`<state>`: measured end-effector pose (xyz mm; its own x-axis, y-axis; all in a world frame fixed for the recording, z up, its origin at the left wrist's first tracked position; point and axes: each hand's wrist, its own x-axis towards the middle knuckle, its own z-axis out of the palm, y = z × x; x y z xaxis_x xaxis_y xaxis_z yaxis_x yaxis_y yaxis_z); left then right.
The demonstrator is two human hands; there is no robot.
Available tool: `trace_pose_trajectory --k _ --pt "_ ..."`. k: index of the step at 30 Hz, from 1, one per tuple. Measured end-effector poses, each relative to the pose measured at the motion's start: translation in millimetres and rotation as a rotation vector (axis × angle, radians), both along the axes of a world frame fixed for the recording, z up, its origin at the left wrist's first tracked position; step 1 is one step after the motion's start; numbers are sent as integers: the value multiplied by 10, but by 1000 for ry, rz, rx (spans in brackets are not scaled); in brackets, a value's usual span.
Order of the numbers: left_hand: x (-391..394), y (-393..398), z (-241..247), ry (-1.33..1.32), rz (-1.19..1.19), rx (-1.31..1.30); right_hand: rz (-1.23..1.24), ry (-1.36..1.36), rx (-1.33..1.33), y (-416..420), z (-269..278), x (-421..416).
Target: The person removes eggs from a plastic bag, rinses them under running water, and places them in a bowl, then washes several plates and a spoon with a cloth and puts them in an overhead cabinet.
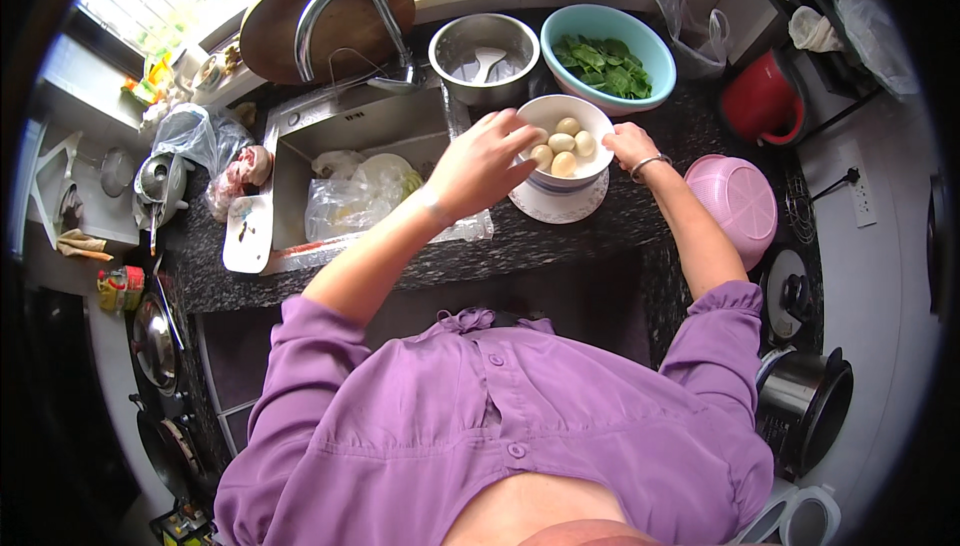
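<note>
Several pale, round, egg-like items (562, 142) lie in a white bowl (564, 105) over a patterned plate (559, 208) on the dark stone counter. My right hand (630, 145) grips the bowl's right rim. Over the bowl's left side is my left hand (491, 156), fingers spread and a little blurred; its fingertips are close to the leftmost items, and I cannot tell whether they touch. Behind the bowl stand a steel bowl (484, 25) with a white rice paddle (489, 62) in it and a turquoise basin (660, 58) of green leaves (604, 66).
Left of the bowl is a steel sink (300, 148) holding plastic bags (352, 197), under a curved faucet (304, 28). A round wooden board (262, 36) leans behind it. A pink basket (731, 208) and a red kettle (761, 100) stand at the right.
</note>
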<state>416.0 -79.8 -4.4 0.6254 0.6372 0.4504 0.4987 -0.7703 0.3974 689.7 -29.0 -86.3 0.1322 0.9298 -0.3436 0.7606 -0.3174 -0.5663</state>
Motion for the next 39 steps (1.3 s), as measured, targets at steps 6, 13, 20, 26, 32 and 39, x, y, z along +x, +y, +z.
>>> trace_pose_trajectory --k 6,13,20,26,32,39 --pt "-1377 -793 -262 -81 273 -52 -105 244 -49 12 449 -46" --pt "-2369 -1535 -870 -224 715 -331 -234 380 -34 670 1012 -471" --pt "-2708 -1725 -1007 -234 913 -369 -477 733 62 1908 736 -1171" --pt "-2678 -1949 -1057 -255 1100 -432 -630 803 205 2977 468 -1591" --pt "-2480 -1973 -1051 -294 1202 -463 -716 866 209 3415 415 -1881" --pt "-2339 -1823 -971 -311 1218 -473 -641 915 224 3937 185 -1732"
